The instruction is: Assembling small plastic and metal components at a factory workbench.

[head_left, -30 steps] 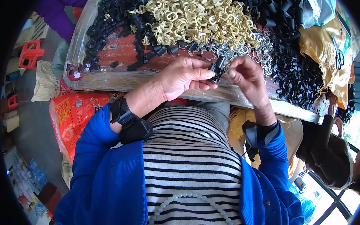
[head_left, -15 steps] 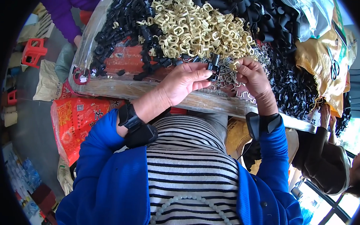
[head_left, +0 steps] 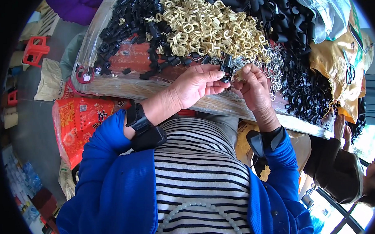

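Head view, looking down: left hand (head_left: 195, 86) and right hand (head_left: 253, 86) meet above the near edge of the desk (head_left: 155, 90); a small black plastic clip (head_left: 226, 68) sits between them, the left grip's thumb and fingertips closed on it from the left, the right grip's fingers bunched together against its right side; whether the right pinches a small metal piece cannot be told; behind the hands lie a heap of cream plastic clips (head_left: 208, 28), black plastic parts (head_left: 129, 14) and silvery wire pieces (head_left: 273, 64); an orange sack (head_left: 78, 125) hangs lower left; both wrists wear black bands.
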Demonstrator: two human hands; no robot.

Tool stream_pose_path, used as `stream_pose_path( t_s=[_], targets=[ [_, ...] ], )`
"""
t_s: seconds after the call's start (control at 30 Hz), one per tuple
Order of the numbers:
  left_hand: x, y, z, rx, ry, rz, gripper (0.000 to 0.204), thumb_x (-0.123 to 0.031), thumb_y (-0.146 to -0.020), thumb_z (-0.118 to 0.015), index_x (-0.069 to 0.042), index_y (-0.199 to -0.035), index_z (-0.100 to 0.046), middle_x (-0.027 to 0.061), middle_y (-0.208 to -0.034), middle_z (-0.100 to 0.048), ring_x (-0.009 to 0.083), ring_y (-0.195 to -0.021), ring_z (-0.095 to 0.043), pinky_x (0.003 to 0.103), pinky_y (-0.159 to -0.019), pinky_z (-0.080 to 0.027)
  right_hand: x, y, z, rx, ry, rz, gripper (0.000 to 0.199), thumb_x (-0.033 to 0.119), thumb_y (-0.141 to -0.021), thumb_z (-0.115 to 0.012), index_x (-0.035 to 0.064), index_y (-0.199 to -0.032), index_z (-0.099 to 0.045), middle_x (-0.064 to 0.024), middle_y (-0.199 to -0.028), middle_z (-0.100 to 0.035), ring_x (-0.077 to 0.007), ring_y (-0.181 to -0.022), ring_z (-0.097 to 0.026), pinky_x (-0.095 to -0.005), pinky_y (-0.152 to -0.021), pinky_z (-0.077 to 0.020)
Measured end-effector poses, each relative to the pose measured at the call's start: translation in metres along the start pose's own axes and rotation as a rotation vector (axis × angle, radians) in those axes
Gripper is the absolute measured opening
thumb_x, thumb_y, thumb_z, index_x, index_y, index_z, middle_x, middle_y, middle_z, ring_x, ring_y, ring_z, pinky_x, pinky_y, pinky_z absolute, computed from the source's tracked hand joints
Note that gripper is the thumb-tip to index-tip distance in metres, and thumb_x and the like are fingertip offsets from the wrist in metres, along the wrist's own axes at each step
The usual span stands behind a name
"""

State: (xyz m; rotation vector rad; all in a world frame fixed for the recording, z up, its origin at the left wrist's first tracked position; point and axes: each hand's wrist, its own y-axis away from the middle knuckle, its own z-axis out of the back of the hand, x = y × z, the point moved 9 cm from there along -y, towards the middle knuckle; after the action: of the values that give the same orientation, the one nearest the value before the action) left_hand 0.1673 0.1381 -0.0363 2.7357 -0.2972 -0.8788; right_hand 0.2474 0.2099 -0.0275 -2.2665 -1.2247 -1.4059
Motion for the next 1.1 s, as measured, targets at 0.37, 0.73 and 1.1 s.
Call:
stream_pose_path(
  t_s=[0.37,0.73,1.1],
  targets=[
    [0.012,0.005,-0.006,-0.041,-0.058,0.075,0.020,-0.012,-0.080,-0.050,-0.002,-0.098,-0.052,0.0069,-0.091,-0.057,0.0195,-0.084,-0.057,0.026,-0.073,-0.046,0.026,0.017,-0.009,-0.088,0.424,0.142,0.019,0.018,-0.086,-0.042,0.0020,-0.081,-0.050,-0.0064,-0.088,-0.052,-0.0092,-0.073,-0.047,-0.0206,-0.067,-0.0382],
    [0.023,0.011,-0.015,0.005,-0.005,0.085,0.023,-0.015,-0.079,-0.053,-0.005,-0.100,-0.052,0.0028,-0.091,-0.056,0.0208,-0.086,-0.056,0.026,-0.074,-0.046,0.043,0.036,-0.035,-0.083,0.843,0.423,0.017,0.014,-0.083,-0.048,-0.0001,-0.074,-0.052,-0.0056,-0.098,-0.046,-0.0098,-0.083,-0.043,-0.0222,-0.073,-0.0347],
    [0.027,0.011,-0.027,0.137,0.027,0.154,0.024,-0.018,-0.079,-0.053,-0.005,-0.098,-0.053,0.0045,-0.091,-0.056,0.0205,-0.083,-0.056,0.025,-0.070,-0.048,0.052,0.038,-0.046,0.073,0.921,0.406,0.016,0.016,-0.080,-0.053,0.0017,-0.086,-0.048,-0.0060,-0.100,-0.044,-0.0091,-0.082,-0.044,-0.0216,-0.073,-0.0367]
  ],
)
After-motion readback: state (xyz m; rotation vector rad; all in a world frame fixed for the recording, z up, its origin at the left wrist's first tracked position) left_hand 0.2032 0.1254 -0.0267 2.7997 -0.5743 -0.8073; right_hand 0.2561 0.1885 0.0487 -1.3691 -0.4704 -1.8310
